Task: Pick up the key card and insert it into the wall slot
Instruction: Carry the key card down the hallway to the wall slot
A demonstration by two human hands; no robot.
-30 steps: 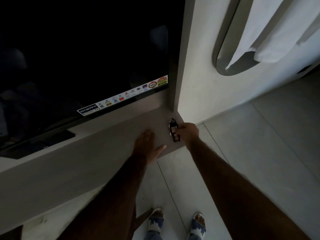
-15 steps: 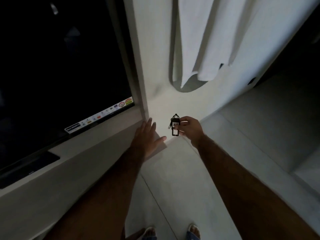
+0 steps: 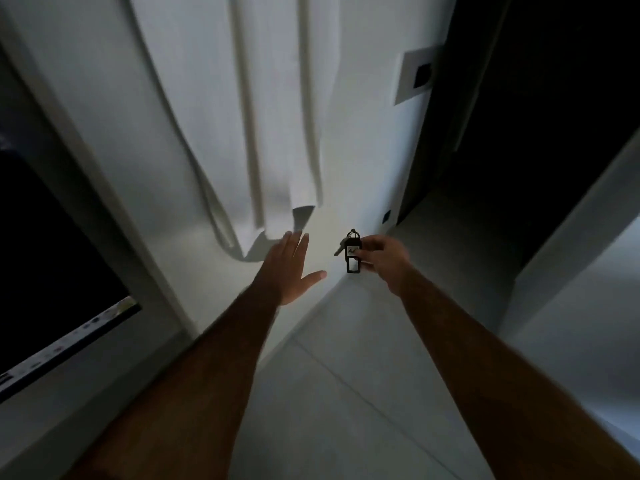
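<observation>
My right hand [image 3: 382, 259] pinches the key card [image 3: 352, 256], a small black tag with a white label and a metal key on its ring, held upright in the air in front of the white wall. High on the wall at the upper right sits the wall slot [image 3: 415, 77], a pale plate with a dark square opening, well above the key card. My left hand [image 3: 289, 268] is held flat with fingers spread, to the left of the key card and holding nothing, just below the hanging towel.
A white towel [image 3: 263, 133] hangs down the wall over an oval frame. A dark television screen [image 3: 52, 271] fills the lower left above a grey shelf [image 3: 114, 368]. A dark doorway [image 3: 536, 116] opens at the right. Pale floor tiles lie below.
The view has swung up and to the right, away from the shelf. My right hand carried the key card off the shelf corner; my left hand left the shelf and now hovers by the wall.
</observation>
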